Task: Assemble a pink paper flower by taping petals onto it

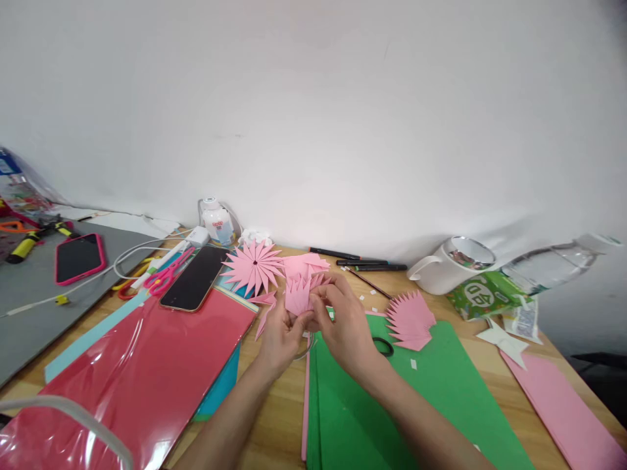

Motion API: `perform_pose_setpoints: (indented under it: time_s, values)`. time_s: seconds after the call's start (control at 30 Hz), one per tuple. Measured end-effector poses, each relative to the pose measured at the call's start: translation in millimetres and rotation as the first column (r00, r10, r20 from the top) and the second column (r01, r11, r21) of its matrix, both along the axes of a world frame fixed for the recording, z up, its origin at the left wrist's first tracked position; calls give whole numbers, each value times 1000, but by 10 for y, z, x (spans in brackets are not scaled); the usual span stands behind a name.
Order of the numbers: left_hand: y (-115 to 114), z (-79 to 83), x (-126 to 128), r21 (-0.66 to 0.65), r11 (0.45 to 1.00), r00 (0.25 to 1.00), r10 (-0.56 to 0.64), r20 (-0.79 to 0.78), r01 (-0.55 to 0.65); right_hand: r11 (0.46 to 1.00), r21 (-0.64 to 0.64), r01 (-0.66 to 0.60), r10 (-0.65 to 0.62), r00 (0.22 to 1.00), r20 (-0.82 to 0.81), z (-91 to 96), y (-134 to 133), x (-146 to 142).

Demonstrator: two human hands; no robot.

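Between my two hands is a pleated pink paper fan point(298, 295) with pointed tips facing up and away. My left hand point(284, 329) grips its lower left side, the thumb in front. With thumb and fingers pinched, my right hand point(340, 316) holds the fan's right side; part of the paper is hidden behind those fingers. Just beyond lies a spiky pink paper rosette point(255, 263) with a dark hole in its centre. To the right, another folded pink fan point(411, 320) rests partly on the green sheets point(421, 398).
A red plastic-wrapped paper pack point(142, 365), a black phone point(194, 279) and pink scissors point(166, 274) lie at left. Several pens point(365, 262) lie by the wall. A white mug point(448, 264), a clear bottle point(548, 264) and pink sheets point(563, 408) are at right.
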State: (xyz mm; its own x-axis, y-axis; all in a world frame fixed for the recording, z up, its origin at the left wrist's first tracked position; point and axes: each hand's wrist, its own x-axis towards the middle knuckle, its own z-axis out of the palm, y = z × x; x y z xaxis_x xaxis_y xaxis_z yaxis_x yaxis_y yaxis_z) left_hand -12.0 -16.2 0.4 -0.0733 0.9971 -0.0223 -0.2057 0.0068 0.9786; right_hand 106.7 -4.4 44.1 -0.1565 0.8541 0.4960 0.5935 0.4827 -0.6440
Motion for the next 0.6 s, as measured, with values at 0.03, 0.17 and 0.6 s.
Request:
perform_pose_setpoints:
  time_s: [0.03,0.17,0.6]
  values:
    - [3,4,5,12,1000,999,-1,-42,1,1000,-4,-5,5,1000,13,14,2,9]
    - [10,51,22,63,997,996,-32,-83,38,999,-29,-15,16,1000,25,38,0,20]
    - [13,30,8,27,999,1000,-19,-8,19,983,-178,-53,23,986,-166,47,-17,-25]
